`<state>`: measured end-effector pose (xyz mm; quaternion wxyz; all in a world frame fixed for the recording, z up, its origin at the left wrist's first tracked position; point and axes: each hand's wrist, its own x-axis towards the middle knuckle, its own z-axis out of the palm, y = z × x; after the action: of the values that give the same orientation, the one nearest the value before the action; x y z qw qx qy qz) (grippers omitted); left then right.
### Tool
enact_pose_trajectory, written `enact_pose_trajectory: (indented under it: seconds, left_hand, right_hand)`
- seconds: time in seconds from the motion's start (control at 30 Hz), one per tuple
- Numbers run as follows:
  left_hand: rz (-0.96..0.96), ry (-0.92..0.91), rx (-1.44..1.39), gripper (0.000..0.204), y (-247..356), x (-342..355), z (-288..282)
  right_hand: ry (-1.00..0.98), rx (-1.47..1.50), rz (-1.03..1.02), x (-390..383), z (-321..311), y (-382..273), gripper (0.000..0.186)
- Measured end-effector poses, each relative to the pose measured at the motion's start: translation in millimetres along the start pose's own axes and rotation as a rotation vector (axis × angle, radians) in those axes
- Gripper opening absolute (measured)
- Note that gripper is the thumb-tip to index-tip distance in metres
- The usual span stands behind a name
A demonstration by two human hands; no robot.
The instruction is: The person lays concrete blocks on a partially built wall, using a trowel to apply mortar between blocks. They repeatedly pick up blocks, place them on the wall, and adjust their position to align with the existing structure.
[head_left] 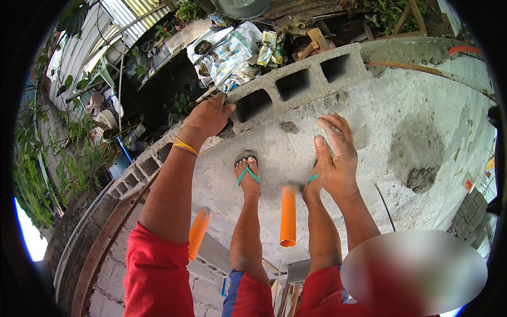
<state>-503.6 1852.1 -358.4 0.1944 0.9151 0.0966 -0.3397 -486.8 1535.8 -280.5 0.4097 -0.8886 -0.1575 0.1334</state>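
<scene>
A grey concrete hollow block (295,86) with open cells lies in the row across the top of the wall. My left hand (208,116) is at its left end, with fingers curled at the far edge and the thumb on the near side; some fingertips are hidden. Over the concrete floor (274,140), my right hand (338,158) hangs with its thumb apart and its fingers loosely bent. It holds nothing, and pale dust coats the fingers. A thin string (288,111) stretches along the near side of the blocks.
Two orange pipes (288,216) stick up near my sandalled feet (247,171). Further hollow blocks (148,166) continue the row leftward. Wet mortar (421,179) lies at right. A rusty bar (406,67) runs along the upper right. Crumpled sacks (229,53) and plants lie beyond the wall.
</scene>
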Motion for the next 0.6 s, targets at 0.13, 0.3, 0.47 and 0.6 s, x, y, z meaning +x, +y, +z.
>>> enact_pose_trajectory:
  seconds: [0.13, 0.3, 0.47, 0.6]
  left_hand:
    - [-0.045, -0.023, -0.046, 0.057, 5.0, -1.6, -4.8]
    - [-0.023, -0.001, -0.04, 0.06, 9.0, -3.4, -8.1]
    - [-0.055, -0.008, -0.085, 0.06, 12.9, -7.0, -9.8]
    - [0.004, 0.051, -0.118, 0.057, 14.9, -9.7, -10.6]
  right_hand:
    - [0.027, 0.242, 0.373, -99.1, 5.9, -30.3, 0.024]
    - [-0.147, 0.209, 0.446, -177.8, 26.8, -49.1, 0.024]
    - [-0.217, 0.119, 0.45, -207.2, 48.3, -40.5, 0.024]
    - [-0.222, 0.038, 0.456, -215.3, 55.5, -29.9, 0.025]
